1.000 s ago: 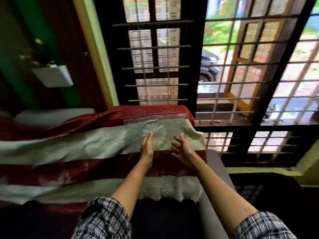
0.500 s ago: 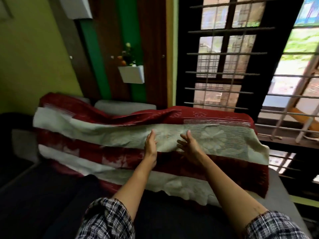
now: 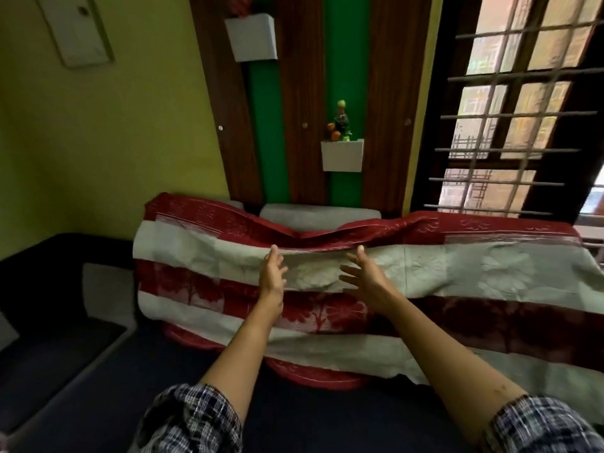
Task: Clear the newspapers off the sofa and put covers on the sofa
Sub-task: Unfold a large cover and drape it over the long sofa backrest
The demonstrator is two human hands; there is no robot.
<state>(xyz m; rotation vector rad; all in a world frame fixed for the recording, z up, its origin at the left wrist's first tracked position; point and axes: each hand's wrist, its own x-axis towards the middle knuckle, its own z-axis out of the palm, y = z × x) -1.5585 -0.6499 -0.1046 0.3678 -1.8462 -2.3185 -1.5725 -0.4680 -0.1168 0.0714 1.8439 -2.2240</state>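
Cover: a red cloth with pale grey-white bands [image 3: 425, 273] hangs over the back of the sofa, spread across nearly its whole width. Its lower edge reaches down to the seat. Along the top it sags in a fold near the middle, and it bunches a little at the left end.
Sofa: dark seat [image 3: 327, 416] in the foreground. A grey back cushion [image 3: 320, 214] shows above the dip in the cover.
Left hand: the left hand [image 3: 273, 277] is raised in front of the upper pale band, fingers straight and slightly apart, grasping nothing. Whether it touches the cloth cannot be told.
Right hand: the right hand [image 3: 367, 282] is just beside it on the same band, fingers spread and relaxed, released. Contact with the cloth cannot be told.
Arms: both reach forward from checked sleeves [image 3: 192, 420] at the bottom edge.
Behind the sofa: wood panels with a green stripe [image 3: 264, 132], carrying a white wall box [image 3: 342, 155] with small flowers [image 3: 341, 122] and a second white box [image 3: 251, 37] higher up.
Right: a window with a metal grille [image 3: 510, 148].
Left: a yellow-green wall [image 3: 114, 142] and another dark seat [image 3: 49, 338] below it.
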